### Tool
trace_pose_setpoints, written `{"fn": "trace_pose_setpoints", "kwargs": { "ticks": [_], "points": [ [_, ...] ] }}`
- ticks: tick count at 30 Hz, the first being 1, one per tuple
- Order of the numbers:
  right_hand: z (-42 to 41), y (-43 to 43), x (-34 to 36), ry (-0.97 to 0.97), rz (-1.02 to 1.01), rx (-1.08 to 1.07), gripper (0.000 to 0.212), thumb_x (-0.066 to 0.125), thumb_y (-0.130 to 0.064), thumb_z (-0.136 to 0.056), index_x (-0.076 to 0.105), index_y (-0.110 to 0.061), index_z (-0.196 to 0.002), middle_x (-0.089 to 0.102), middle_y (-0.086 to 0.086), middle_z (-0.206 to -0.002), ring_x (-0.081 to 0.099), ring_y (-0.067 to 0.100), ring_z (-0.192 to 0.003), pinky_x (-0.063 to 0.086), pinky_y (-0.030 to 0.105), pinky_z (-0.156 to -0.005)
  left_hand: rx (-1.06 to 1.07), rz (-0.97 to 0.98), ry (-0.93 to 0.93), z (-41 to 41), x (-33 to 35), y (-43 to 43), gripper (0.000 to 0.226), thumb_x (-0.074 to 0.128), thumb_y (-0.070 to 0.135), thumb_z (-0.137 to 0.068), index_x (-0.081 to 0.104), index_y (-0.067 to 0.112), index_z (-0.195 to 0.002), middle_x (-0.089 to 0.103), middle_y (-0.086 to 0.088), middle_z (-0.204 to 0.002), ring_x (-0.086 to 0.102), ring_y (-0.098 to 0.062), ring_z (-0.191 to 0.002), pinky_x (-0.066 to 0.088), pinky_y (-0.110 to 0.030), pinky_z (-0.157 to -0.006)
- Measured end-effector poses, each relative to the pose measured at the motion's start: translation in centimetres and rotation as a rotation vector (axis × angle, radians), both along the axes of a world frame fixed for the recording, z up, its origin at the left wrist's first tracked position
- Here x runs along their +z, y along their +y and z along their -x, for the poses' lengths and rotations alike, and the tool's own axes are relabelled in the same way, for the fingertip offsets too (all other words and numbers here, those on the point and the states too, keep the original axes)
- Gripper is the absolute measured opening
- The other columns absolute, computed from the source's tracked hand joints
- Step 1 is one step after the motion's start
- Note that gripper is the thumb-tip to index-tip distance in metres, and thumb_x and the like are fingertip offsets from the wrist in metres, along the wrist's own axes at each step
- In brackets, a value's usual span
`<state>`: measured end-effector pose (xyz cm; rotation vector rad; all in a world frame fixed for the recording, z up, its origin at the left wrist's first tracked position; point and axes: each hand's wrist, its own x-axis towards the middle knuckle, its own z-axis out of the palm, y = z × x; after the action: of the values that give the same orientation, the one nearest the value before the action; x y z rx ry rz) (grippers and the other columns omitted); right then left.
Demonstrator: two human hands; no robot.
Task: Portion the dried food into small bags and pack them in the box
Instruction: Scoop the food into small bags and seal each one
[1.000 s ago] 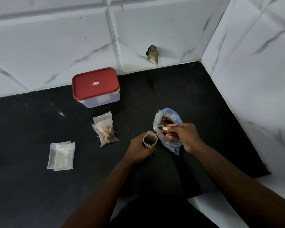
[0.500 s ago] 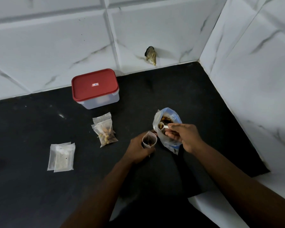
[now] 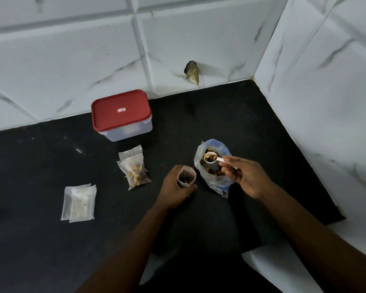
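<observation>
Head view, centre frame: your left hand point(image 3: 173, 188) grips the small bag point(image 3: 186, 178) upright, mouth held open to catch the load, your right hand point(image 3: 245, 176) pinches the full scoop point(image 3: 210, 158) just above the big bag point(image 3: 217, 183), and the lidded box point(image 3: 114, 121) waits upper left, label too small to read.

box point(image 3: 121, 115): sitting at back of surface point(image 3: 40, 161)
filled bags point(image 3: 134, 171): lying just before box
empty bags point(image 3: 79, 203): lying left of filled bags, nearer
big bag point(image 3: 215, 176): standing right of filled bags
open bag point(image 3: 186, 177): sitting in left hand point(image 3: 173, 190), touching big bag's left
scoop point(image 3: 211, 158): hovering over big bag, in right hand point(image 3: 245, 176)
</observation>
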<state>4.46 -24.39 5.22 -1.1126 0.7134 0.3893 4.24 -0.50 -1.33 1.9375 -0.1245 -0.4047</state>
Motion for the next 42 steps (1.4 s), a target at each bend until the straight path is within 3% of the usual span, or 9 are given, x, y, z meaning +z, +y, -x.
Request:
{"fn": "trace_pose_setpoints", "kwargs": {
  "ticks": [6, 12, 18, 21, 26, 30, 36, 39, 42],
  "points": [
    [1.0, 0.4, 1.3, -0.155, 0.07, 0.096, 0.025, 0.067, -0.01, -0.092, 0.07, -0.011, -0.117, 0.076, 0.014, -0.107, 0.072, 0.016, -0.079, 0.059, 0.027, -0.068, 0.002, -0.051, 0.009, -0.3, 0.3, -0.2, 0.041, 0.085, 0.033, -0.081, 0.061, 0.032, -0.115, 0.063, 0.013, -0.113, 0.063, 0.002, -0.101, 0.052, -0.019, -0.082],
    [2.1, 2.3, 2.0, -0.292, 0.198, 0.307, 0.032, 0.074, -0.019, -0.084, 0.073, -0.009, -0.114, 0.076, 0.018, -0.1, 0.073, 0.025, -0.084, 0.061, 0.033, -0.073, -0.003, -0.029, -0.014, -0.2, 0.5, -0.4, 0.039, 0.085, 0.035, -0.081, 0.06, 0.033, -0.11, 0.065, 0.012, -0.108, 0.064, -0.001, -0.097, 0.056, -0.028, -0.083],
    [2.4, 4.3, 1.1, -0.454, 0.571, 0.456, 0.02, 0.082, -0.02, -0.083, 0.077, -0.02, -0.102, 0.078, -0.002, -0.084, 0.074, 0.016, -0.073, 0.062, 0.028, -0.071, 0.008, 0.082, -0.017, 0.3, 1.0, -0.6, 0.034, 0.083, 0.02, -0.084, 0.063, 0.024, -0.11, 0.07, 0.007, -0.104, 0.069, -0.004, -0.095, 0.055, -0.022, -0.079],
    [2.8, 4.6, 0.2, -0.566, 0.812, 0.542, 0.019, 0.08, -0.023, -0.086, 0.077, -0.028, -0.104, 0.075, -0.019, -0.089, 0.071, -0.003, -0.087, 0.056, 0.016, -0.081, 0.011, 0.09, -0.012, 0.5, 1.2, -0.7, 0.033, 0.083, 0.019, -0.085, 0.063, 0.025, -0.11, 0.07, 0.008, -0.104, 0.069, -0.003, -0.094, 0.054, -0.018, -0.077],
    [3.2, 4.2, -1.1, -0.875, 1.051, 0.618, 0.019, 0.074, -0.018, -0.091, 0.077, -0.025, -0.108, 0.074, -0.009, -0.105, 0.065, 0.0, -0.104, 0.049, 0.018, -0.094, 0.02, 0.094, -0.045, 0.6, 1.0, -0.5, 0.034, 0.084, 0.017, -0.083, 0.063, 0.024, -0.108, 0.07, 0.008, -0.104, 0.068, -0.004, -0.097, 0.052, -0.016, -0.079],
    [3.5, 3.9, -1.4, -0.941, 1.154, 0.599, 0.02, 0.071, -0.018, -0.092, 0.076, -0.027, -0.109, 0.073, -0.013, -0.11, 0.062, 0.004, -0.112, 0.049, 0.025, -0.096, 0.021, 0.066, -0.037, 0.5, 0.5, -0.4, 0.04, 0.086, 0.018, -0.081, 0.062, 0.024, -0.112, 0.07, 0.008, -0.109, 0.067, -0.003, -0.101, 0.052, -0.017, -0.083],
    [4.4, 4.3, -1.0, -0.962, 1.096, 0.526, 0.023, 0.068, -0.018, -0.095, 0.072, -0.023, -0.117, 0.071, -0.01, -0.114, 0.062, 0.001, -0.111, 0.048, 0.021, -0.097, 0.007, 0.076, 0.023, 0.5, 0.7, -0.2, 0.05, 0.084, 0.017, -0.083, 0.056, 0.039, -0.118, 0.068, 0.01, -0.118, 0.065, 0.002, -0.109, 0.052, -0.019, -0.091],
    [5.1, 4.7, -0.7, -0.801, 0.97, 0.435, 0.023, 0.066, -0.022, -0.095, 0.07, -0.032, -0.116, 0.071, -0.015, -0.108, 0.067, 0.003, -0.094, 0.053, 0.019, -0.079, -0.004, 0.043, 0.028, 0.4, 0.9, -0.1, 0.043, 0.084, 0.018, -0.083, 0.059, 0.033, -0.114, 0.067, 0.01, -0.115, 0.064, 0.002, -0.107, 0.053, -0.022, -0.091],
    [5.2, 4.8, 0.0, -0.589, 0.674, 0.214, 0.021, 0.068, -0.017, -0.093, 0.072, -0.03, -0.108, 0.075, -0.011, -0.107, 0.071, 0.004, -0.099, 0.058, 0.024, -0.081, -0.026, 0.015, 0.025, 0.4, 1.2, 0.1, 0.043, 0.085, 0.019, -0.081, 0.058, 0.035, -0.11, 0.065, 0.012, -0.113, 0.063, 0.004, -0.104, 0.05, -0.017, -0.087]
  ]
}}
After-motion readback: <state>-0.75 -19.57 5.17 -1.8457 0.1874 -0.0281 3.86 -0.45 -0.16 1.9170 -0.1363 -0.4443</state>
